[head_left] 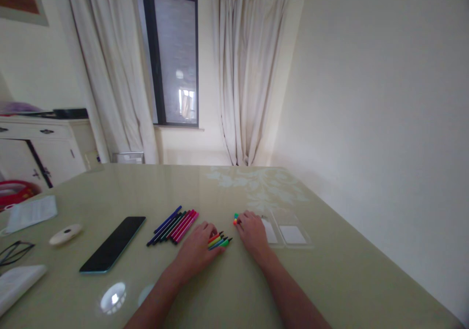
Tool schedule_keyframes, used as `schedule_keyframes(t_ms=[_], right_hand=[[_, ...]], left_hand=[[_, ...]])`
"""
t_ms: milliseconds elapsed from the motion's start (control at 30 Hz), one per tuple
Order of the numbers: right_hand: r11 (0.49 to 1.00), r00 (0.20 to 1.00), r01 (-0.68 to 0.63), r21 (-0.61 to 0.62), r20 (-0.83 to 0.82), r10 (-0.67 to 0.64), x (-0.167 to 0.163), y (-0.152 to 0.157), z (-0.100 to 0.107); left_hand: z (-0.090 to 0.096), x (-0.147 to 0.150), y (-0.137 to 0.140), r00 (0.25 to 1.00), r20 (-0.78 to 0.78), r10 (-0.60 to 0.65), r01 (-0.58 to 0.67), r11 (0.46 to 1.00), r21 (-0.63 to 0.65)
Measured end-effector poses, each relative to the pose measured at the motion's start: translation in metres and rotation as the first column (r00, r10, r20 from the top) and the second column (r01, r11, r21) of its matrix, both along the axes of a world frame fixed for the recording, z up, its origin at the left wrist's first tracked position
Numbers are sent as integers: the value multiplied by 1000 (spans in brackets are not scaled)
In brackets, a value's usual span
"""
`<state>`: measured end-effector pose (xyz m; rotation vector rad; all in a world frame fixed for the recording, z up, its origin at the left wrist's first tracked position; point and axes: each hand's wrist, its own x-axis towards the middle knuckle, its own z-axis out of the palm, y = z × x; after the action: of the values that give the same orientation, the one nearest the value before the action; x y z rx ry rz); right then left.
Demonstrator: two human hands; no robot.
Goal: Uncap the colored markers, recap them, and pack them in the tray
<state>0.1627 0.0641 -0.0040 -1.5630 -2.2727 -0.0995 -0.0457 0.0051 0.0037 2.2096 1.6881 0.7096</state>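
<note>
On the table, my left hand [196, 246] is closed around several felt-tip pens [220, 241] in orange, yellow, blue and green. Their bare dark tips point right, toward my other hand. My right hand [252, 230] has its fingers bent around small bright pen caps [235, 217] in green, yellow and orange; part of them is hidden by the fingers. Left of my left hand lies a row of dark blue, black, green, red and pink felt-tip pens [178, 225]. A clear plastic case [292, 217] lies open just right of my right hand, which covers its left edge.
A black phone [113, 245] lies on the glossy table [348, 280], left of the pen row. Farther left are a white oval object [66, 234], glasses [16, 252], a face mask [32, 213] and a white box-like object [20, 282]. A wall borders the right side.
</note>
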Motion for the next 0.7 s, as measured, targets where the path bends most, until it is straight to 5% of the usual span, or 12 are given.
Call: schedule_keyframes(t_ms=[100, 267, 533, 700], right_hand=[[1000, 1000, -14, 9, -4, 14, -2, -1, 1], [1000, 997, -28, 14, -68, 29, -2, -5, 6], [994, 981, -102, 31, -162, 106, -3, -6, 3], [948, 938, -289, 130, -158, 308, -12, -13, 3]], left_hand=[[-4, -18, 11, 993, 18, 113, -114, 993, 21], [-13, -55, 24, 896, -234, 378, -348, 924, 158], [-17, -46, 22, 911, -297, 286, -261, 958, 123], [-4, -20, 16, 962, -235, 137, -92, 977, 193]])
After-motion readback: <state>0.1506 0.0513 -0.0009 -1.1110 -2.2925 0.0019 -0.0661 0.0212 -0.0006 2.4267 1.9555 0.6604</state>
